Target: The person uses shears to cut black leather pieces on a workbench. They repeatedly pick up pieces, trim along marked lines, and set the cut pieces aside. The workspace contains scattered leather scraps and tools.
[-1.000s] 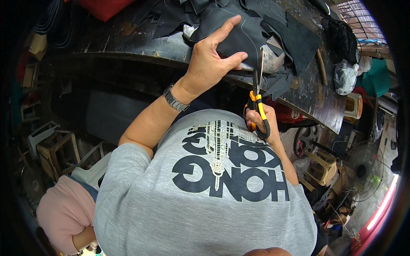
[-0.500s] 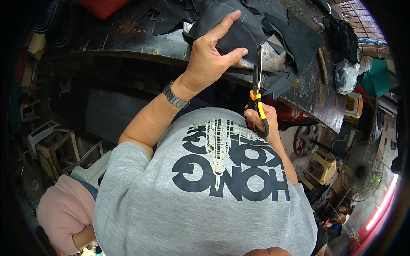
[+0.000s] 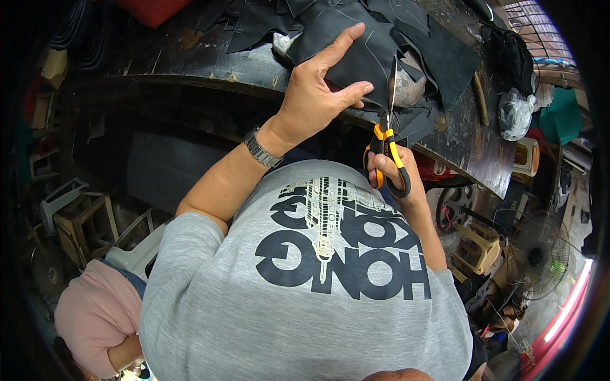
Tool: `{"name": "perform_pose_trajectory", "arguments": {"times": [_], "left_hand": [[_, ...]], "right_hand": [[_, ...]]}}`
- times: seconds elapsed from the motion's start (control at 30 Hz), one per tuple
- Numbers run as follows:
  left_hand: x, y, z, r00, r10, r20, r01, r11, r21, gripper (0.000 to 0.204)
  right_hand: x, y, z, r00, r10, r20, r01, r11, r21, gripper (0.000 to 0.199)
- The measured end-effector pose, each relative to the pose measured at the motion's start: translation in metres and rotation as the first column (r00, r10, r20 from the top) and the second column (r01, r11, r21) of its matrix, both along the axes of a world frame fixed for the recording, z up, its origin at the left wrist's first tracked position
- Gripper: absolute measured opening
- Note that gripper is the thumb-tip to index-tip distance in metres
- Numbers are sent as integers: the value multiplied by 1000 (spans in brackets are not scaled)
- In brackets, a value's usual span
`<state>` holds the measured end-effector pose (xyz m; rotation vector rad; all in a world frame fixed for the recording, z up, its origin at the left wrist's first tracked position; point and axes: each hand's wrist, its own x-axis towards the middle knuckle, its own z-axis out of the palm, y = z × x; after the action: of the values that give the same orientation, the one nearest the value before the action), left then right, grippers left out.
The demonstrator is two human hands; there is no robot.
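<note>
My left hand (image 3: 312, 92) lies over a black leather-like sheet (image 3: 356, 57), index finger and thumb stretched wide apart. Another fingertip shows just below the thumb; the remaining fingers are hidden. A thin pale curved line runs down the sheet on the right of the index finger. My right hand (image 3: 406, 174) grips scissors (image 3: 393, 149) with yellow, orange and black handles. Their blades point away from me at the sheet's right edge, one of them plainly visible against a worn rounded block (image 3: 408, 86) beneath the sheet.
Black offcuts (image 3: 448, 63) surround the sheet on the dark worn table (image 3: 248, 66). A stick (image 3: 480, 98) and a clear plastic bag (image 3: 516, 114) lie at the right. A standing fan (image 3: 539, 254) and stools are below. Another person in pink (image 3: 98, 311) sits at lower left.
My right hand and the scissors have shifted slightly to the right, and the handles are spread wider. My left hand has moved a little right and toward me with the sheet.
</note>
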<state>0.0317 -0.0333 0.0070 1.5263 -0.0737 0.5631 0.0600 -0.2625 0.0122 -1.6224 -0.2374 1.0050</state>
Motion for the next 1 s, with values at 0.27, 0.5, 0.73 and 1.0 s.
{"name": "perform_pose_trajectory", "arguments": {"times": [0.27, 0.5, 0.73, 1.0], "left_hand": [[0, 3, 0, 1000, -4, 4, 4, 1000, 2, 69], [1, 6, 2, 999, -49, 1, 49, 998, -34, 69], [5, 11, -1, 996, -87, 7, 87, 996, -17, 70], [11, 18, -6, 1000, -29, 7, 28, 996, 90, 65]], "right_hand": [[-5, 1, -5, 999, -14, 45, 12, 999, 50, 38], [-7, -1, -4, 998, -4, 56, 1, 999, 49, 38], [-7, -4, -6, 1000, -5, 27, 4, 1000, 28, 41], [-5, -6, -2, 999, 44, 14, -43, 999, -27, 39]]}}
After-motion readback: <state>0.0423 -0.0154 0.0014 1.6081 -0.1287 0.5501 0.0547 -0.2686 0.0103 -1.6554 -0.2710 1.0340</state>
